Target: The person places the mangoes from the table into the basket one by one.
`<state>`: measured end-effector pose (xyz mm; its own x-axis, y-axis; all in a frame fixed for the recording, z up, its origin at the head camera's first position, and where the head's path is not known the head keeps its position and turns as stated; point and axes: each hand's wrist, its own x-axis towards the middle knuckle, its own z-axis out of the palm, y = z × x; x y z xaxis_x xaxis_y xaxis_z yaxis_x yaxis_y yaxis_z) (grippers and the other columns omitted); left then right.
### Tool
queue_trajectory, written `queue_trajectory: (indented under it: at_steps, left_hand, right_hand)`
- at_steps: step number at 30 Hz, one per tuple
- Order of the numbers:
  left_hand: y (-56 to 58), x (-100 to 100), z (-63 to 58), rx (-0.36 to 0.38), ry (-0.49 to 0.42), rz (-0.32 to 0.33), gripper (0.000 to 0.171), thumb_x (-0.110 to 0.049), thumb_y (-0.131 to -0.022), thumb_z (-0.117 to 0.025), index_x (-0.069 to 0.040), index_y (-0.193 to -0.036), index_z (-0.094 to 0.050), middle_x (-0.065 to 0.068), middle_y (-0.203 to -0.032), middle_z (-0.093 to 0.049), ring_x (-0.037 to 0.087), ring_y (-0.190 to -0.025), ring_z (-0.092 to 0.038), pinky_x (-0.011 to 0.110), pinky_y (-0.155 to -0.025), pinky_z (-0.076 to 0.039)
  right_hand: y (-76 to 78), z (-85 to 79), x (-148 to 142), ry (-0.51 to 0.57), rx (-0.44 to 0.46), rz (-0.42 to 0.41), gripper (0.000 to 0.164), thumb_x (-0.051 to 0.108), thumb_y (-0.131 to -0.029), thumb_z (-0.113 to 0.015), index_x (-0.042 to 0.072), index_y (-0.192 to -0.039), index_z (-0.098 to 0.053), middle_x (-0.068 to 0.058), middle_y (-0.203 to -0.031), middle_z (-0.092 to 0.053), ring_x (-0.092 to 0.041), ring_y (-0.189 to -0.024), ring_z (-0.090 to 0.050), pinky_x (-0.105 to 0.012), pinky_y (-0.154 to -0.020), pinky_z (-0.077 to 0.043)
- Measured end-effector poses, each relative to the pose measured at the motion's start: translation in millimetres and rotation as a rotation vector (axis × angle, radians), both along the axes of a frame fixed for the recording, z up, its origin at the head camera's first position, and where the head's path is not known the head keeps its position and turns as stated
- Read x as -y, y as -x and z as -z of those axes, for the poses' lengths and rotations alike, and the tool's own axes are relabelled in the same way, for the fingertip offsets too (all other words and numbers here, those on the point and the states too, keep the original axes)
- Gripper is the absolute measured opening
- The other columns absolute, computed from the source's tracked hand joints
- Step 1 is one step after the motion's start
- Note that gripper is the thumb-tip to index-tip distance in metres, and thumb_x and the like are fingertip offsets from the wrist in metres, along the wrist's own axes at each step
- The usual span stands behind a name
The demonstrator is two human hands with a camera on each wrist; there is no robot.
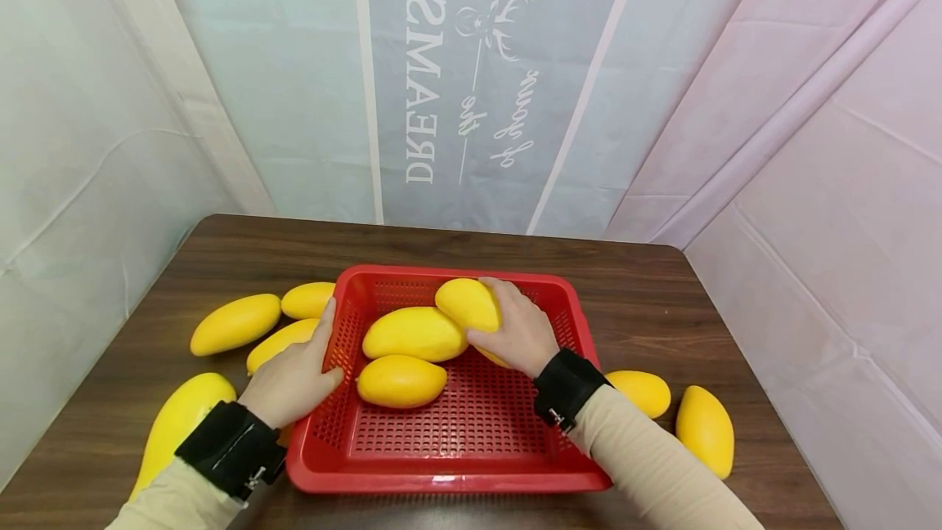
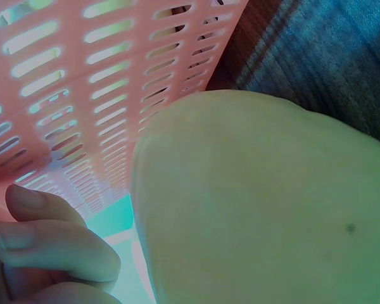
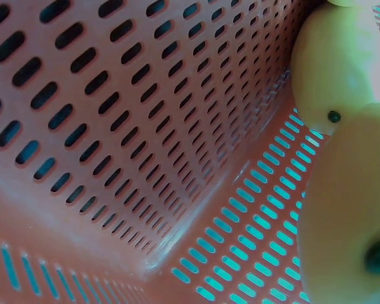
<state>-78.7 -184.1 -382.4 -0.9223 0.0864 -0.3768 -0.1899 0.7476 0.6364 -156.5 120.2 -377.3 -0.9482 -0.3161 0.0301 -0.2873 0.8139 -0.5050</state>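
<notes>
A red perforated plastic basket (image 1: 449,482) stands on the table. In the head view my right hand (image 1: 518,330) is inside it, gripping a yellow mango (image 1: 468,303) near the far wall. Part of another mango (image 1: 491,357) shows under that hand. Left of the held one lie two more, a larger mango (image 1: 414,334) and a smaller mango (image 1: 401,381). My left hand (image 1: 294,379) holds the basket's left rim, thumb over the inner side. The left wrist view shows its curled fingers (image 2: 57,247) by the slotted wall, with a mango (image 2: 259,196) close up.
Outside the basket, several mangoes lie on the left, among them one mango (image 1: 235,324) near the back and another mango (image 1: 184,424) by my left wrist. On the right lie a mango (image 1: 642,393) and a second mango (image 1: 705,432). A printed curtain (image 1: 309,105) hangs behind the brown table (image 1: 633,293).
</notes>
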Motion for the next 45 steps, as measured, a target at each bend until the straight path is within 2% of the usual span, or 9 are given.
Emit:
queue_trajectory:
  at_steps: [9, 17, 27, 37, 45]
  left_hand:
    - [0.6, -0.5, -3.4, -0.002, 0.015, 0.012, 0.101, -0.016, -0.091, -0.061, -0.031, -0.158, 0.014, 0.010, -0.086, -0.067, 0.015, -0.059, -0.067, 0.034, -0.054, -0.059]
    - [-0.1, -0.9, -4.3, -0.004, 0.018, 0.009, 0.101, -0.016, -0.091, -0.061, -0.028, -0.159, 0.013, 0.011, -0.088, -0.067, 0.015, -0.060, -0.067, 0.035, -0.055, -0.059]
    - [-0.7, -1.2, -2.6, 0.003, 0.027, 0.000, 0.101, -0.017, -0.091, -0.061, -0.031, -0.158, 0.013, 0.011, -0.089, -0.067, 0.014, -0.060, -0.067, 0.034, -0.056, -0.059]
    - [-1.0, -0.7, -3.1, -0.006, 0.021, 0.008, 0.101, -0.018, -0.091, -0.061, -0.031, -0.158, 0.013, 0.011, -0.089, -0.067, 0.014, -0.060, -0.067, 0.034, -0.055, -0.059]
    - [-1.1, -0.9, -3.9, -0.002, 0.024, 0.008, 0.101, -0.018, -0.092, -0.061, -0.031, -0.158, 0.013, 0.011, -0.089, -0.067, 0.014, -0.060, -0.067, 0.034, -0.055, -0.059]
  right_hand:
    - [0.5, 0.7, -1.8, -0.014, -0.011, -0.015, 0.078, 0.043, -0.079, -0.073, 0.015, -0.146, -0.043, -0.008, -0.130, -0.057, -0.023, -0.096, -0.058, -0.040, -0.079, -0.052]
    - [0.7, 1.2, -2.1, -0.023, 0.010, -0.011, 0.078, 0.043, -0.079, -0.073, 0.015, -0.146, -0.042, -0.009, -0.131, -0.057, -0.023, -0.093, -0.057, -0.040, -0.078, -0.051]
    - [-2.3, -1.8, -4.9, -0.009, 0.064, 0.028, 0.078, 0.046, -0.079, -0.072, 0.018, -0.145, -0.043, -0.006, -0.132, -0.056, -0.022, -0.095, -0.058, -0.038, -0.079, -0.051]
    - [-6.3, -1.9, -6.4, -0.033, 0.060, 0.062, 0.078, 0.046, -0.079, -0.072, 0.017, -0.145, -0.043, -0.007, -0.132, -0.056, -0.023, -0.095, -0.058, -0.038, -0.077, -0.051]
    - [-9.1, -1.7, -6.7, -0.059, 0.058, 0.092, 0.078, 0.046, -0.078, -0.072, 0.014, -0.143, -0.044, -0.008, -0.126, -0.058, -0.022, -0.088, -0.057, -0.035, -0.070, -0.049]
